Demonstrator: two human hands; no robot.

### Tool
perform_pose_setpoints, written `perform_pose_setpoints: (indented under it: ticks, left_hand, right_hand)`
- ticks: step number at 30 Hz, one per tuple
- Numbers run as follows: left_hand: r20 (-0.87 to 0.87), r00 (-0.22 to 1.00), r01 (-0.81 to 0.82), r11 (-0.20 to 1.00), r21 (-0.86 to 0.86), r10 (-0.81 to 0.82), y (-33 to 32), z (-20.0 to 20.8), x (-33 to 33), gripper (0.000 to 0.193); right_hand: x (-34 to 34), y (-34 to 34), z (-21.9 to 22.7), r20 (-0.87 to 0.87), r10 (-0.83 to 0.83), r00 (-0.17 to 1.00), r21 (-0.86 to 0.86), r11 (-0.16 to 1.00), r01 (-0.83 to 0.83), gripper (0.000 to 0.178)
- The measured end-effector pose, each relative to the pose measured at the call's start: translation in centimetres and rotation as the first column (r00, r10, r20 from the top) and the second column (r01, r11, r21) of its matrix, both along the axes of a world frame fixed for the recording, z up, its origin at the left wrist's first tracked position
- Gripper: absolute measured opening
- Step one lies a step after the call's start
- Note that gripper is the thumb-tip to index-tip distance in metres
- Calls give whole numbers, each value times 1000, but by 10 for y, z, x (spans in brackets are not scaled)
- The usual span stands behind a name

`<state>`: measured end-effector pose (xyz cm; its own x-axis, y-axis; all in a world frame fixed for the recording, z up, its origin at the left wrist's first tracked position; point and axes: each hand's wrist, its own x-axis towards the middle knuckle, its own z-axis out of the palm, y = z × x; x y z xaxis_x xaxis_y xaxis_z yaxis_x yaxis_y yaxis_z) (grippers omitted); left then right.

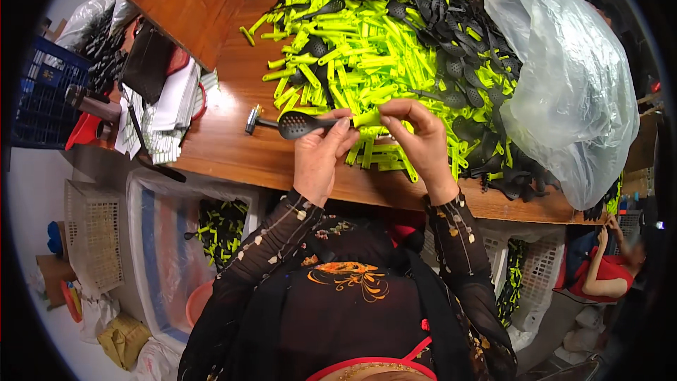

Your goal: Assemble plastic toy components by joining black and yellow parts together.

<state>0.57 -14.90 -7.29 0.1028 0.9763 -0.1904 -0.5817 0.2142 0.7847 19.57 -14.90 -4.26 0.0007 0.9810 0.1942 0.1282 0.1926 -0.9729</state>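
Black plastic is seen: above the table (pixel 218 142), a spoon (pixel 297 125) is pinched by the left hand (pixel 319 159), its green handle (pixel 367 119) by the right hand (pixel 424 142); under crooked pressure, either could be bent.

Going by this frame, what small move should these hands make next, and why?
Probably a gentle push of the green handle toward the black perforated spoon: the left hand holds the spoon, the right hand pinches the handle, and the two line up end to end. How firmly they join, I cannot tell.
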Motion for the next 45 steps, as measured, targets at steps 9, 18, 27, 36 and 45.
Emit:
perform_pose_setpoints:
  ticks: [9, 18, 27, 36, 45]
  left_hand:
    - [-82, 997, -10, 999, 40, 13, 26, -4, -11, 26]
    - [-22, 1000, 0, 1000, 17, 1, 62, 5, -5, 27]
    - [-7, 999, -40, 999, -4, 40, 81, -4, -20, 25]
    - [72, 996, -56, 997, 52, 52, 70, 4, -18, 26]
    - [225, 973, 47, 999, 21, -50, 37, 20, -9, 27]
  right_hand:
    - [57, 53, 17, 719, -286, 633, 421, 904, -70, 11]
    - [21, 226, 4, 913, -354, 203, 407, 821, -401, 25]
    - [28, 249, 11, 936, -286, 204, 351, 733, -582, 10]
    - [-6, 99, 47, 756, 140, 639, 224, 862, -455, 32]
    - [-7, 53, 55, 833, -220, 508, 462, 781, -421, 36]
